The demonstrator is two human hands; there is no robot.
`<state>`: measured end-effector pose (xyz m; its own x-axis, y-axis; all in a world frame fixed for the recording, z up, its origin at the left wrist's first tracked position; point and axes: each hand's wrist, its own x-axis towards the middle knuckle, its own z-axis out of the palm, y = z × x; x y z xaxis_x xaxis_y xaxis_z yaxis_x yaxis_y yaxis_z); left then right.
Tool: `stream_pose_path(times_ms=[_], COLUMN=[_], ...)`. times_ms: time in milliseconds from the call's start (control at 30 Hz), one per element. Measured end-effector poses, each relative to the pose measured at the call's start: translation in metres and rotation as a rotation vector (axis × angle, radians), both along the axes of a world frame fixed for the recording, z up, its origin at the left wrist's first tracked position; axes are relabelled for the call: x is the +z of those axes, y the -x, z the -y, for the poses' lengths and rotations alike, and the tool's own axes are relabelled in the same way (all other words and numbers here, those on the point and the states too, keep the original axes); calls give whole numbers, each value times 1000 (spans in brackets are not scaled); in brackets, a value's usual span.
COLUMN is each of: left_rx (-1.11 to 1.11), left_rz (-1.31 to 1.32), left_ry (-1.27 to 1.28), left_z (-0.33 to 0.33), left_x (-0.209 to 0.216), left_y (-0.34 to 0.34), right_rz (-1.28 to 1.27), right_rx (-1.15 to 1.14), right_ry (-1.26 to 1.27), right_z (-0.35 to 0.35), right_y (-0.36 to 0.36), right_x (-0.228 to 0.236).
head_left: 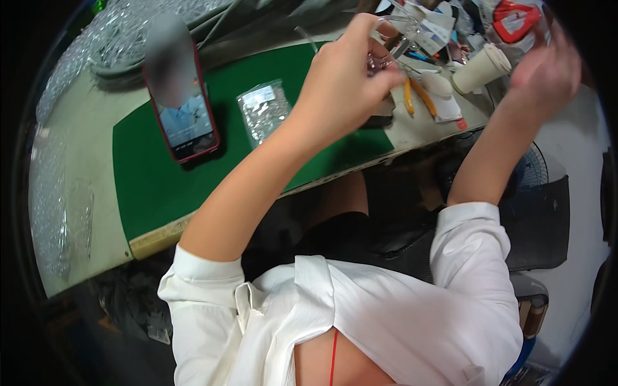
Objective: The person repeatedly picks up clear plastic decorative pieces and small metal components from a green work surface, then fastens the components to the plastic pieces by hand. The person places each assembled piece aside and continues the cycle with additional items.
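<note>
My left hand [347, 80] is raised over the far right part of the green mat [161, 206]. Its fingers are closed around a clear, shiny object that looks like a pair of glasses [404, 40]; the hand hides part of it. Off to the right, my right hand [550, 67] is lifted past the table's edge and smeared by motion, so its fingers are hard to read. Nearest to it lies a tilted whitish cup [483, 67]. Pliers with yellow handles [418, 96] rest below the left hand's fingertips. A clear plastic bag of small shiny pieces [264, 110] lies left of that forearm.
A phone in a red case [182, 109] stands on the mat's left side with its screen lit. Clear plastic wrapping [51, 174] covers the table's left end. Assorted small items and a red-and-white bag [515, 19] crowd the back right. A fan [534, 164] stands below the table.
</note>
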<state>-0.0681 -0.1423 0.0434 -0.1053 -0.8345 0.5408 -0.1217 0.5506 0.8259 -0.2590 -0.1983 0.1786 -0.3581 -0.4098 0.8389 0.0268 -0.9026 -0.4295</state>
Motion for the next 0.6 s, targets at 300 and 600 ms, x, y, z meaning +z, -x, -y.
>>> stream_pose_path(times_ms=[300, 600], left_rx=[281, 891], left_rz=[572, -100], left_ry=[110, 173], left_z=[-164, -222], left_x=[0, -38], left_y=[-147, -220], right_rz=[-1576, -1411], right_rx=[267, 216], right_ry=[5, -101], right_z=[-95, -85], right_y=[-77, -59], right_x=[-209, -224])
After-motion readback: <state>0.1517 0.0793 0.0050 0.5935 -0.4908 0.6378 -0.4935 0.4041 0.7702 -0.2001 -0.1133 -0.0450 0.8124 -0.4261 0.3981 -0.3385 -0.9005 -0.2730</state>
